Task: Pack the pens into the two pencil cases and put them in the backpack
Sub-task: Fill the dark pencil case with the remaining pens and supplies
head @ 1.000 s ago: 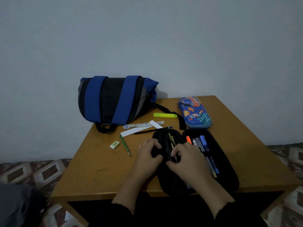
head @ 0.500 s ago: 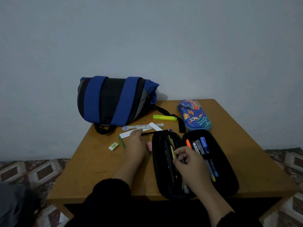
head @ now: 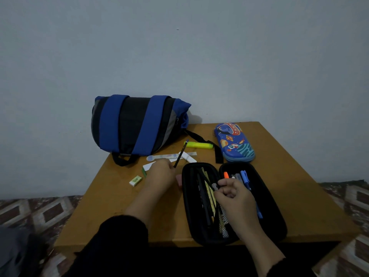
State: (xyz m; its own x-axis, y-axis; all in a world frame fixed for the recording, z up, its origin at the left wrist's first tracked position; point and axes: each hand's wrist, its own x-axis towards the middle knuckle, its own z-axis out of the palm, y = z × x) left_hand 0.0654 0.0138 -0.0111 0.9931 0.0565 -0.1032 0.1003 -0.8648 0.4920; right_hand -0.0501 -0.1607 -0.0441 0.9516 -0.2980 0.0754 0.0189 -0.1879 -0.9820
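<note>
We log a slim dark pencil [head: 180,154] pinched in our left hand [head: 159,173], tip angled up toward the yellow highlighter [head: 198,145], beside the open black zip case [head: 233,202]; right hand [head: 232,196] curled over its pens.

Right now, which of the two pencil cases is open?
The black pencil case nearest the person lies unzipped with pens inside; the blue space-print pencil case behind it is zipped shut.

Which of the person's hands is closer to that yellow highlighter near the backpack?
Left. The left hand, holding a dark pencil, sits just in front of the yellow highlighter; the right hand is farther back, over the open black case.
</note>
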